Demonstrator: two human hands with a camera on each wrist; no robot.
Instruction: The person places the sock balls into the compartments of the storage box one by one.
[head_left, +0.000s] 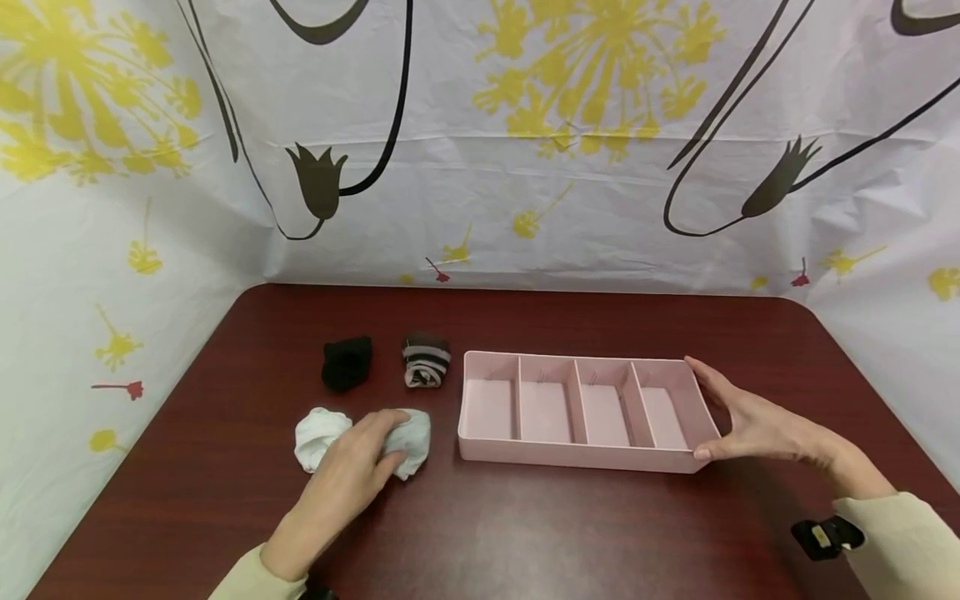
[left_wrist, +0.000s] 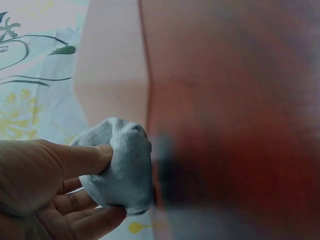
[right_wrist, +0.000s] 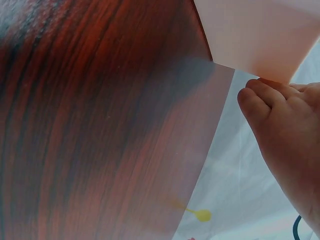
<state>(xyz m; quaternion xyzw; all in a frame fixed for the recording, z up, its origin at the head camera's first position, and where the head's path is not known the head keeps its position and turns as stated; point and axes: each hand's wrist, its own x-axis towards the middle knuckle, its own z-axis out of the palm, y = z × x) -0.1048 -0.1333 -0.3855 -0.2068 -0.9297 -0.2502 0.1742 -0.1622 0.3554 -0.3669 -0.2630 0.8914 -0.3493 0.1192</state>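
My left hand (head_left: 348, 467) pinches a light grey rolled sock (head_left: 411, 442) between thumb and fingers, low over the table. In the left wrist view the thumb presses one side of this bundle (left_wrist: 125, 170) and the fingers curl behind it. Just left of that hand lies a white rolled sock (head_left: 318, 435), partly covered by it. Spanning the right end of a pink divided box (head_left: 577, 454), my right hand (head_left: 765, 425) grips it with the thumb at the near corner and the fingers at the far one. The box's several compartments hold nothing.
Behind the left hand sit a black rolled sock (head_left: 347, 363) and a striped brown and grey rolled sock (head_left: 426, 362). All rest on a dark red wooden table (head_left: 570, 533). A white printed cloth (head_left: 480, 208) hangs along its back and sides.
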